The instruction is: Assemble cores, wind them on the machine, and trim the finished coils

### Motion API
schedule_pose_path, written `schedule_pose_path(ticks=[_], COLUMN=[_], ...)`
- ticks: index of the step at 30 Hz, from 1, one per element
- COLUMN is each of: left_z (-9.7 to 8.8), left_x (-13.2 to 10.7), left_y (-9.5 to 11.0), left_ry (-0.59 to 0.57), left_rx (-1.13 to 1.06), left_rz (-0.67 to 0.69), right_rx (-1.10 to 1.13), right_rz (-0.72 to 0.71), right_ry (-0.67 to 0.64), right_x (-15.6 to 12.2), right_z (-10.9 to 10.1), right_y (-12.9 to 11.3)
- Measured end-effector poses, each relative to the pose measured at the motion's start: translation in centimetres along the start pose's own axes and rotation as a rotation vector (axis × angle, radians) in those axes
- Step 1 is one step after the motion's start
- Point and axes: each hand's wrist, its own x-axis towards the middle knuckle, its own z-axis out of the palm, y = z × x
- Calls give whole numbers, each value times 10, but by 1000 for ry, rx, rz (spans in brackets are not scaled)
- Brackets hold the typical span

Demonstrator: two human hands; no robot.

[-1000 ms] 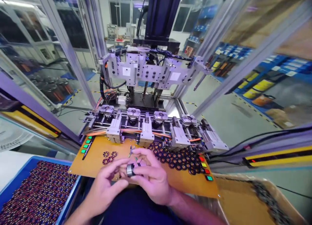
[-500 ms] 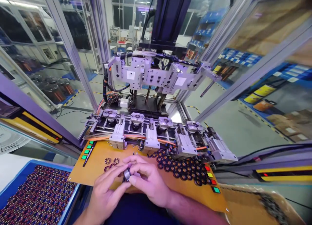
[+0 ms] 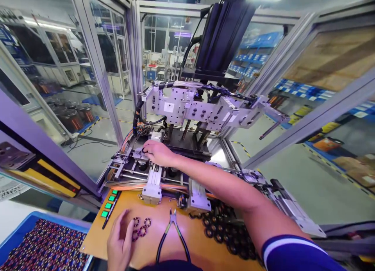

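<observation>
My right hand (image 3: 158, 153) reaches across to the leftmost metal fixture (image 3: 138, 155) in the row. Its fingers are closed at the fixture's top on a dark ring-shaped part (image 3: 143, 150), mostly hidden by the fingertips. Low at the left of the orange work board, my left hand (image 3: 118, 239) is open, thumb and fingers apart. Right beside its thumb lie several small rings with coppery segments (image 3: 143, 231). Pliers (image 3: 173, 218) with dark and yellowish handles lie between the hands and my body, jaws pointing away.
Many dark rings (image 3: 218, 232) crowd the board's right side, partly under my right forearm. A blue tray (image 3: 29, 218) of small parts stands at lower left. Green buttons (image 3: 108, 205) and a pen line the board's left edge. The machine's plate assembly (image 3: 199, 110) hangs behind the fixtures.
Both hands were together over the board around a grey metallic ring. My right hand has moved forward to the left fixture; my left has drawn back left. The pliers are now uncovered, and the view has shifted.
</observation>
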Motion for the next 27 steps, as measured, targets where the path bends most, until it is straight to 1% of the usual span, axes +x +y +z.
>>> schedule_pose_path(ticks=[1,3,6,10,16,23,27], left_z=[1,3,3,3,3,4,3], left_x=[0,-2,-5,-6,-4,-5,-3], left_y=[-2,-7,-11,-11,-10,-10,-9], left_ry=[-1,-14,-48,-76,-102,-85,-81], left_rx=[-1,-5,-13,-14,-2,7,16], left_rz=[-16,-42,-73,-86,-62,-13,24], right_rx=[-27,-66,-102,-144,-250,-403,-448], right_rz=[-7,-18,-15,13,91,175,206], right_ry=[-24,-63,-109,-155,-202,-257,-285], right_x=[9,17,15,12,16,20,24], right_z=[6,15,22,22,21,24,25], right_y=[7,17,24,27,18,-2,-8])
